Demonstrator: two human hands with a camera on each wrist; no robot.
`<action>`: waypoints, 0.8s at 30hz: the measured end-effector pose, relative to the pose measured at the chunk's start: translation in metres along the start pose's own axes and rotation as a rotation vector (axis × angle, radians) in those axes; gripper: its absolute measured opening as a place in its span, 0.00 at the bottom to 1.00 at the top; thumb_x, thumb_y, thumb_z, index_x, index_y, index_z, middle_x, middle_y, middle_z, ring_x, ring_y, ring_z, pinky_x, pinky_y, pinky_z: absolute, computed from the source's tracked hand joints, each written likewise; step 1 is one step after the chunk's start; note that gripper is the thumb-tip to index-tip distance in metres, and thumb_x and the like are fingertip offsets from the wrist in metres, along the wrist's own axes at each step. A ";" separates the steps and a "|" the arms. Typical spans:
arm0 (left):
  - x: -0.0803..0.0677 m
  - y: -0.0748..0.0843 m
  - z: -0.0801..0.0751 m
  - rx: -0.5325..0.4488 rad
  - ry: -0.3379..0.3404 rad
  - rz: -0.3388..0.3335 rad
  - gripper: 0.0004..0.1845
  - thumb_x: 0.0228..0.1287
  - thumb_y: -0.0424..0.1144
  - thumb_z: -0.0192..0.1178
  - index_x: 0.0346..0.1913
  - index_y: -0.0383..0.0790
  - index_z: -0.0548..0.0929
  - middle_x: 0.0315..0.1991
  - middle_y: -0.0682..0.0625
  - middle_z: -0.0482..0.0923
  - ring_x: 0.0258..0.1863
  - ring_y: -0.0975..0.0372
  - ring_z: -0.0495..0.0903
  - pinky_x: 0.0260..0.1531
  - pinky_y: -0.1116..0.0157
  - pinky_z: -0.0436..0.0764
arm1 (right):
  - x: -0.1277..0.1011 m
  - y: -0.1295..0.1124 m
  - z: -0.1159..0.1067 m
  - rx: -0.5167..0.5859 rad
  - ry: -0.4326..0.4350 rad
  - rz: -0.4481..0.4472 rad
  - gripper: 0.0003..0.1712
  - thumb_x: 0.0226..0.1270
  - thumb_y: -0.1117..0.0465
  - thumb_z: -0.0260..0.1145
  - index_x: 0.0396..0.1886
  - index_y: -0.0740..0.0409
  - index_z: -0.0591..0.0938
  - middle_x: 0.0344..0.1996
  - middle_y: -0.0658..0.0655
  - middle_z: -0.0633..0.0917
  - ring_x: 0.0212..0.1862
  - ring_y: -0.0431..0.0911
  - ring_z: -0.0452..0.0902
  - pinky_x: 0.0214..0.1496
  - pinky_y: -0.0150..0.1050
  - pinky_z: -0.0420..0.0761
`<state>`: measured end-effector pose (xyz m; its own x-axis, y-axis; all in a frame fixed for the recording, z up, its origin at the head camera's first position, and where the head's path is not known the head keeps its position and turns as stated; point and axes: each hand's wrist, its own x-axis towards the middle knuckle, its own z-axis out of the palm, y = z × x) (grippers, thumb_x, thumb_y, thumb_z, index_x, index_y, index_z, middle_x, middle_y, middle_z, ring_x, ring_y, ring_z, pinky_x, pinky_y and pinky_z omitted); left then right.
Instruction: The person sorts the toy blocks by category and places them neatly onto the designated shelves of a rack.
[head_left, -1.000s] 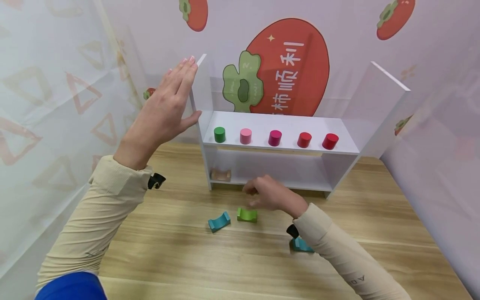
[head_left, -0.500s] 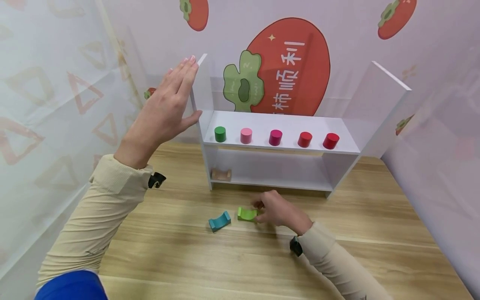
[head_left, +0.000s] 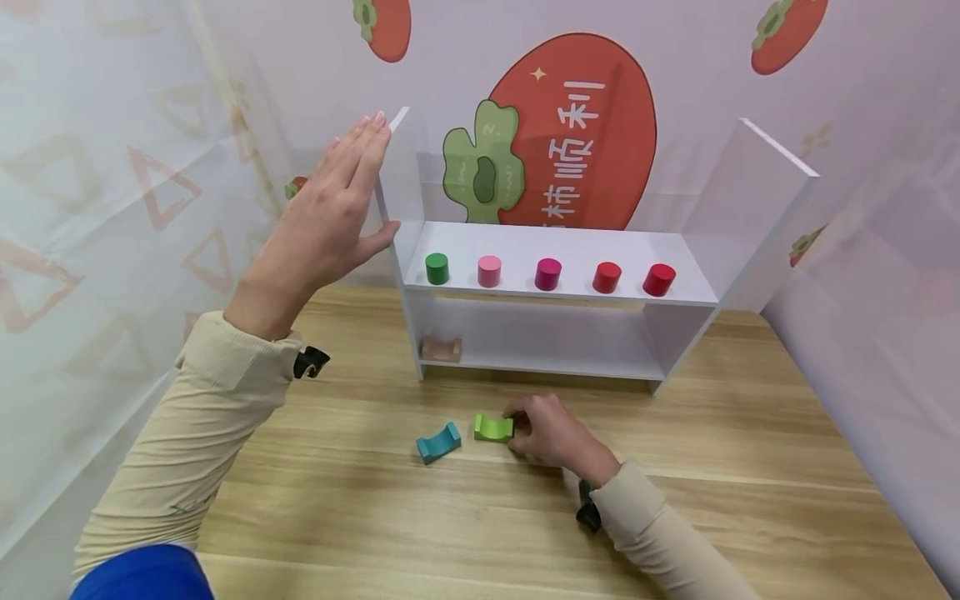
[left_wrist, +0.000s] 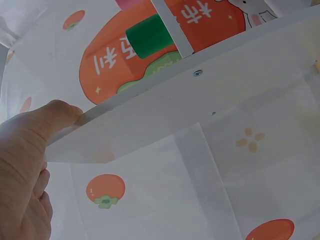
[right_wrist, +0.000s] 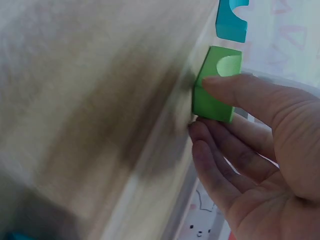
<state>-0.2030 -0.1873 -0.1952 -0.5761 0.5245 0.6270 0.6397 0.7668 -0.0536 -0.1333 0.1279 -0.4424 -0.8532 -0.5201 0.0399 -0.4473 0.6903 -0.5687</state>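
My left hand [head_left: 330, 217] lies flat against the left side panel of a white shelf [head_left: 585, 242], fingers straight, thumb [left_wrist: 55, 112] on the panel's front edge. Down on the wooden table, my right hand [head_left: 543, 433] pinches a small green arched block [head_left: 492, 427] from its right end. In the right wrist view the thumb lies on top of the green block [right_wrist: 215, 85] and the fingers press its side. A teal arched block [head_left: 438, 442] lies just left of it, untouched.
On the upper shelf stand a green cylinder [head_left: 437, 267], a pink one [head_left: 489, 271], a magenta one [head_left: 548, 274] and two red ones [head_left: 606, 277]. A tan block [head_left: 440, 348] sits at the lower shelf's left end. Printed curtains close in both sides.
My right hand drew back from the shelf's foot toward me and closed on the green block. The left hand has stayed on the side panel.
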 end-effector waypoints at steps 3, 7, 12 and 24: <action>-0.001 -0.001 0.000 -0.001 0.001 -0.001 0.53 0.61 0.33 0.74 0.83 0.30 0.53 0.85 0.37 0.52 0.86 0.46 0.53 0.86 0.46 0.53 | 0.000 0.001 0.003 0.021 0.018 0.014 0.18 0.59 0.67 0.81 0.49 0.61 0.89 0.45 0.56 0.92 0.45 0.43 0.87 0.46 0.38 0.88; -0.002 0.000 0.000 -0.001 0.000 -0.002 0.53 0.62 0.33 0.74 0.83 0.30 0.52 0.86 0.37 0.52 0.86 0.46 0.52 0.86 0.48 0.52 | 0.000 0.000 0.003 0.076 0.028 0.038 0.17 0.59 0.68 0.79 0.49 0.61 0.89 0.43 0.56 0.92 0.43 0.43 0.87 0.44 0.36 0.88; -0.002 0.000 0.000 -0.002 0.000 -0.002 0.53 0.62 0.33 0.74 0.83 0.30 0.52 0.86 0.37 0.52 0.86 0.46 0.52 0.86 0.48 0.51 | 0.000 0.001 0.000 0.132 0.021 0.037 0.18 0.61 0.69 0.78 0.51 0.62 0.89 0.42 0.58 0.92 0.41 0.44 0.89 0.41 0.32 0.88; -0.001 0.001 0.000 0.000 -0.002 -0.006 0.54 0.61 0.33 0.75 0.84 0.30 0.52 0.85 0.37 0.52 0.86 0.46 0.52 0.86 0.48 0.52 | 0.007 -0.004 -0.020 0.154 0.056 -0.030 0.19 0.59 0.69 0.80 0.51 0.64 0.89 0.45 0.60 0.92 0.44 0.51 0.91 0.44 0.33 0.90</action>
<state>-0.2019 -0.1875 -0.1957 -0.5809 0.5209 0.6255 0.6365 0.7697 -0.0498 -0.1433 0.1319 -0.4232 -0.8557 -0.5073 0.1018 -0.4297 0.5872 -0.6860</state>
